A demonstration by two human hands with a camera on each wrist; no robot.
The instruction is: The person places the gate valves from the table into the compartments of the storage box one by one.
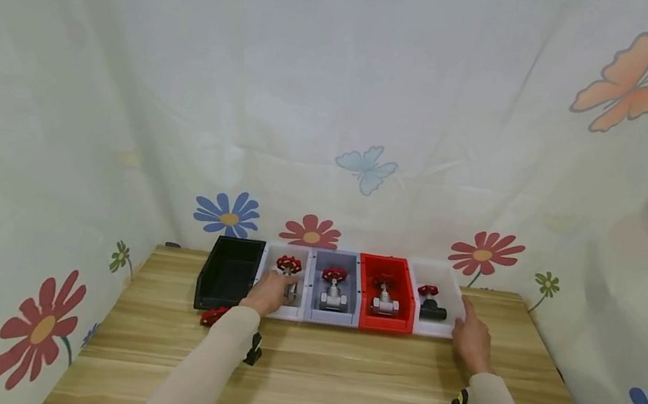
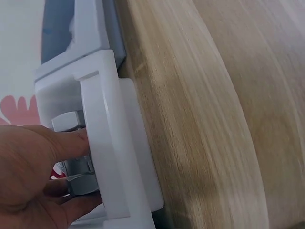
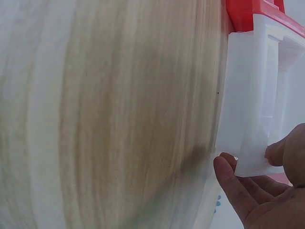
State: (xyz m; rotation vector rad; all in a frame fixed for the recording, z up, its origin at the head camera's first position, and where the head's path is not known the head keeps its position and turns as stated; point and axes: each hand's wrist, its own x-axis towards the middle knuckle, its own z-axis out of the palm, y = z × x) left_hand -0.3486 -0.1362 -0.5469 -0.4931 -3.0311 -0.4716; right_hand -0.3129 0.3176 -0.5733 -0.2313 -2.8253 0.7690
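While left hand grips valve | white bin around | black bin beside

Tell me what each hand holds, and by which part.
The left hand grips a valve by its metal body; the right hand pinches the rightmost bin by its right side wall.

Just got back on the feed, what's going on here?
A person's left hand grips a metal valve inside the left white bin. The right hand pinches the edge of the right white bin, which holds a dark valve. Between those bins, another valve sits in the grey bin and one more in the red bin. A red wheel shows near the black bin, partly behind the left sleeve.
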